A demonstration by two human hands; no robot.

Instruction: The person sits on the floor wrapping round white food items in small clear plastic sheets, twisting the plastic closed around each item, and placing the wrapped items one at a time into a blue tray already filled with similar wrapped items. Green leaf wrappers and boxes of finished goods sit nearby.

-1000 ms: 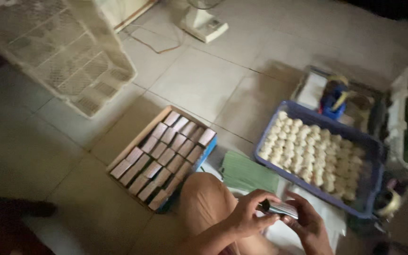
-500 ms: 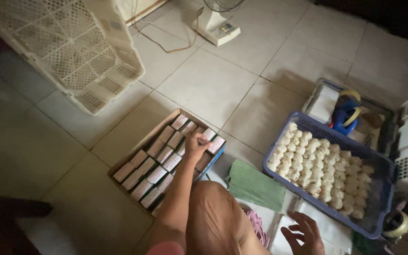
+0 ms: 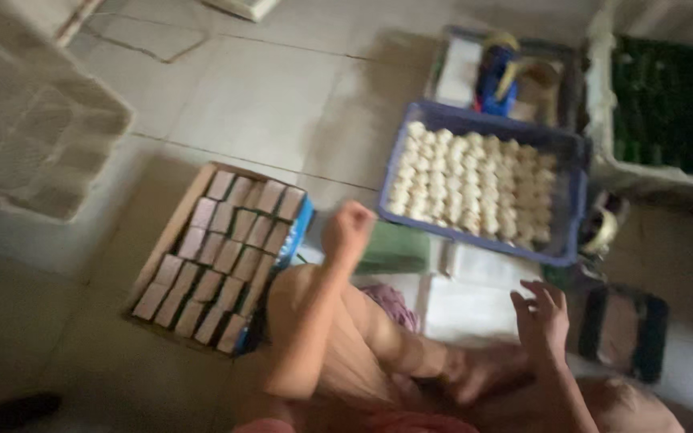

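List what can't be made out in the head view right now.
- Left hand: closed fist, motion-blurred; whether it holds anything can't be told.
- Right hand: fingers spread, blurred.
- Pale pieces in the blue crate: too blurred to identify.
- Dark green contents of the white crate: dim, cut off by the right edge.

Bare arms and knees; perhaps a reddish garment at the bottom edge.

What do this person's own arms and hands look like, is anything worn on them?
Both arms are bare, with no sleeves in view. The left hand and right hand show no gloves; the blurred picture shows no rings, watch or bands.
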